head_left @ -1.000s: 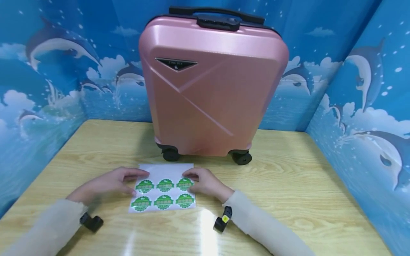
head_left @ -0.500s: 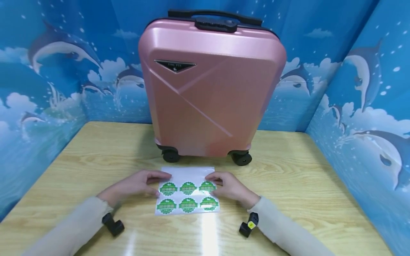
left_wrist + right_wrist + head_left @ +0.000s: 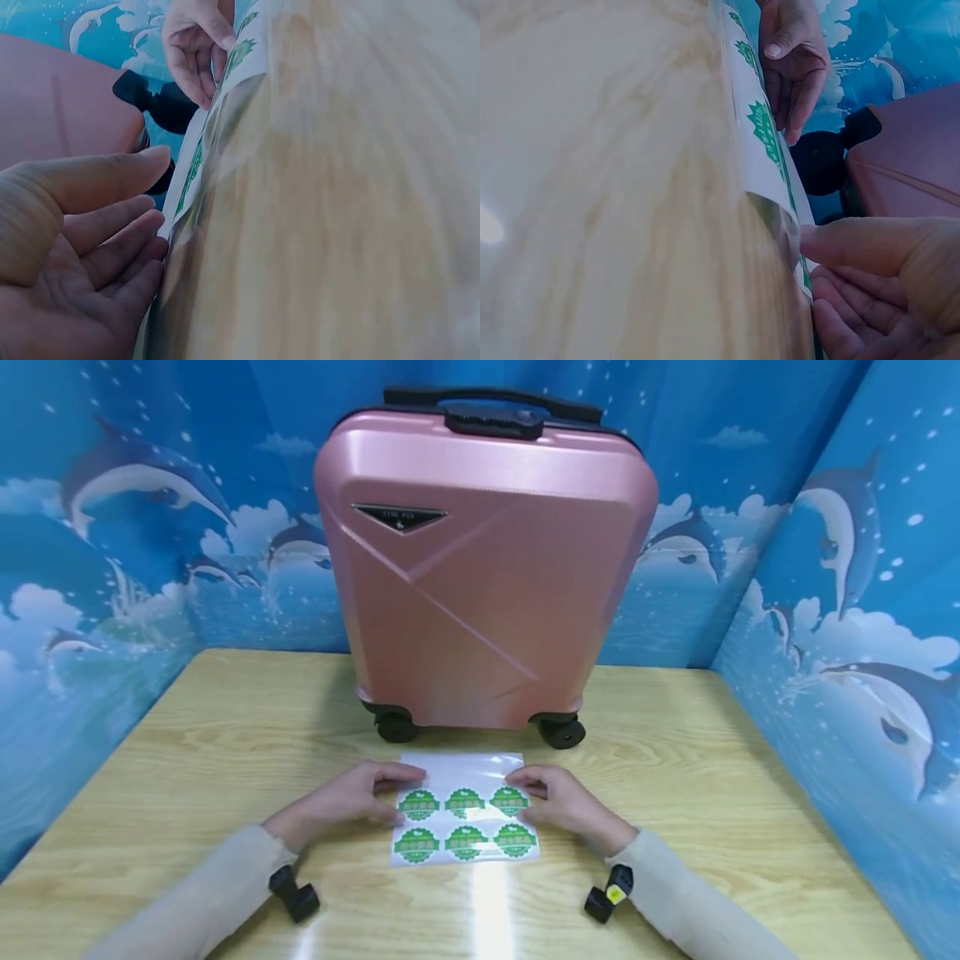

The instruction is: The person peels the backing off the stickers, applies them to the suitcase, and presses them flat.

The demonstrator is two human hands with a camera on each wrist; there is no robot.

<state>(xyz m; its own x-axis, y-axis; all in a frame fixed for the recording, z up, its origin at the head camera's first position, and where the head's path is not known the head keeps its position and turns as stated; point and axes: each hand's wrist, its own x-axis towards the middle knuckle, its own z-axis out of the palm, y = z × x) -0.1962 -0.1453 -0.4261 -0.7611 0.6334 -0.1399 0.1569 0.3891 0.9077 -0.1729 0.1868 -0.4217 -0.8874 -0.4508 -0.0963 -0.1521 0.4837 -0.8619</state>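
A white sheet of round green stickers [image 3: 457,768] lies on the table in front of a pink suitcase [image 3: 480,602]. My left hand [image 3: 348,802] is at its left side, thumb and forefinger spread apart and touching the edge. At the opposite side, my right hand [image 3: 570,802] rests its forefinger and thumb on the sheet's right edge. In the left wrist view the left thumb [image 3: 112,180] is straight and the other fingers are loosely bent. The right wrist view has the right thumb [image 3: 862,244] against the sheet's edge, where a near corner lifts slightly.
The suitcase stands upright on black wheels [image 3: 561,732] just behind the sheet. Blue dolphin-print curtains [image 3: 847,610] enclose the back and sides of the wooden table [image 3: 660,760]. A bright glare streak [image 3: 491,910] falls in front of the sheet.
Both hands and the sticker sheet have slid together to the right across the table, less in the latest half second. The fingers keep much the same places at its edges.
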